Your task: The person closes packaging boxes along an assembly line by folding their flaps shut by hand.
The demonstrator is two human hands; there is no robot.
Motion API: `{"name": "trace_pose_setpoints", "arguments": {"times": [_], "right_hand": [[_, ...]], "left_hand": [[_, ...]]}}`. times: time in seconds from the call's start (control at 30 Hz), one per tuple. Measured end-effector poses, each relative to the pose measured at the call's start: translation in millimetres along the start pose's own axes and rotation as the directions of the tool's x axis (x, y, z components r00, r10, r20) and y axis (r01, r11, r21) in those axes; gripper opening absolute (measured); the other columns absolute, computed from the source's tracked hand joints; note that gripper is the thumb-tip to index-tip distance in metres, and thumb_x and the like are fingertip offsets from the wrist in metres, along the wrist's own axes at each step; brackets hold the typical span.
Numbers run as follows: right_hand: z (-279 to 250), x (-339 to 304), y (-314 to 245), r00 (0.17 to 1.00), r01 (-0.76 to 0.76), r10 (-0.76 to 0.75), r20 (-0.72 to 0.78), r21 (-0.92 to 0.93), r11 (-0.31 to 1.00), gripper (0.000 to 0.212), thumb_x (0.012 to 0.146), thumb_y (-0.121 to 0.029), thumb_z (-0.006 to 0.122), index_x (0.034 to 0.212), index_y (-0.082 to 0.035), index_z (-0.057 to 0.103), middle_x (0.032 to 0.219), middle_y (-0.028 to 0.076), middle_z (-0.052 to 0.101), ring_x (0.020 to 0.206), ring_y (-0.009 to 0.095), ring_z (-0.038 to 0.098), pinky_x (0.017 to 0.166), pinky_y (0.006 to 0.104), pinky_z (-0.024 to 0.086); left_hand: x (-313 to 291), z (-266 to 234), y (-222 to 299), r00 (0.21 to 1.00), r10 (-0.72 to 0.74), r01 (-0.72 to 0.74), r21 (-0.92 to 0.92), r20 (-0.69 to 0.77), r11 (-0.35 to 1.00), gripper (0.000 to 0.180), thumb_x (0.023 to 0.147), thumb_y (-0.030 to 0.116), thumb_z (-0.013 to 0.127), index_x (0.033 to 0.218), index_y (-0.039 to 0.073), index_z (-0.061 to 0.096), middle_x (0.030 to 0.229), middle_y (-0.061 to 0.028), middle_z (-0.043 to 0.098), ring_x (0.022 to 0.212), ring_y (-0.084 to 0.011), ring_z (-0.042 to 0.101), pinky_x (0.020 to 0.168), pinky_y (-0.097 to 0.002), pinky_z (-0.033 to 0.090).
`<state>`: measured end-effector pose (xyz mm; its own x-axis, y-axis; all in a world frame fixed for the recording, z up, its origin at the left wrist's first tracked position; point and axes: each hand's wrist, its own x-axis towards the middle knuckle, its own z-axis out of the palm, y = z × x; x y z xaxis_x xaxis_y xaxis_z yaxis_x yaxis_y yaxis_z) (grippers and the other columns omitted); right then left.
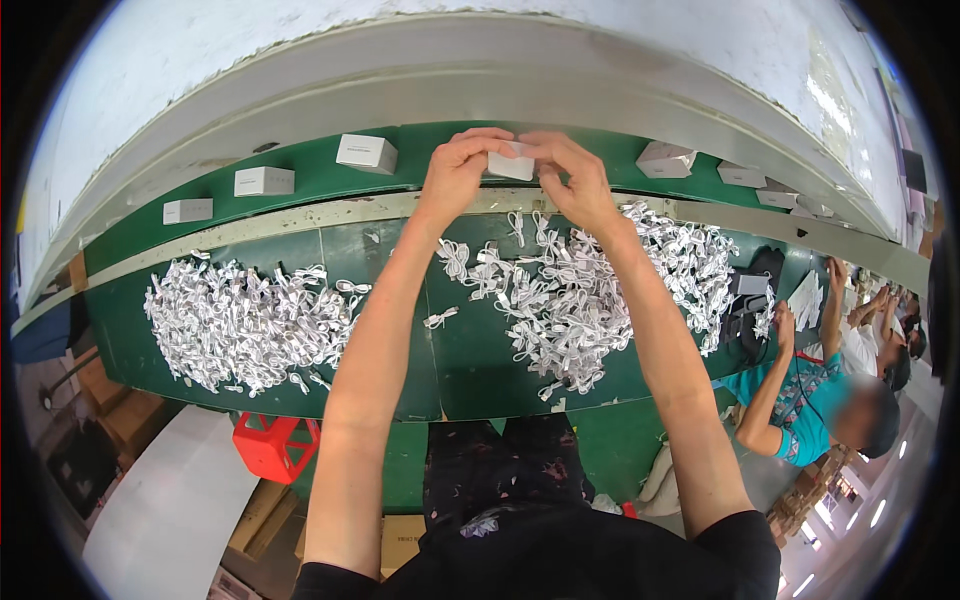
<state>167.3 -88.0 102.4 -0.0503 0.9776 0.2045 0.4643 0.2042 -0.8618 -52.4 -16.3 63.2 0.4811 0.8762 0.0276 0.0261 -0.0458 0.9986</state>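
Both my arms reach across the table to a small white box (511,166) over the green conveyor belt. The fingers of my left hand (463,168) hold its left side and top. My right hand (577,178) grips it from the right, fingers curled over the top edge. Fingers cover part of the box, so I cannot tell whether its lid is open. Nearer to me, a heap of white coiled cables (570,310) lies below my right forearm, with some loose bundles at its left edge. Another heap of coiled cables (255,325) lies left of my left forearm.
On the belt (315,185) stand white boxes to the left (367,153) and right (665,160). A pale rail (350,210) divides belt from table. A co-worker (800,410) sits at the right beside black items (752,300). A red stool (272,445) stands lower left.
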Motion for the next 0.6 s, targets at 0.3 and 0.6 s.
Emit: {"name": "trace_pose_setpoints", "arguments": {"times": [0.3,0.6], "right_hand": [[11.5,5.3,-11.6,0.998,0.057,-0.050,0.048,-0.170,0.984,0.035,0.092,-0.018,0.084,0.125,-0.011,0.075,0.132,0.008,0.074,0.096,0.025,0.078,0.080,0.0375,0.065],[23.2,5.2,0.7,0.970,0.240,-0.232,0.066,-0.345,0.907,0.035,0.092,-0.018,0.083,0.127,-0.016,0.078,0.130,0.006,0.074,0.091,0.025,0.076,0.074,0.0378,0.064]], "left_hand": [[-21.1,-10.0,28.7,0.992,0.122,-0.120,0.315,0.013,0.941,0.046,0.095,0.013,0.079,0.140,0.012,0.073,0.140,-0.0078,0.071,0.120,-0.0293,0.061,0.102,-0.0406,0.054],[-27.7,-18.7,23.7,0.974,0.223,-0.218,0.439,0.042,0.872,0.044,0.099,0.013,0.075,0.142,0.014,0.071,0.143,-0.0083,0.068,0.118,-0.0313,0.060,0.103,-0.0426,0.054]]}}
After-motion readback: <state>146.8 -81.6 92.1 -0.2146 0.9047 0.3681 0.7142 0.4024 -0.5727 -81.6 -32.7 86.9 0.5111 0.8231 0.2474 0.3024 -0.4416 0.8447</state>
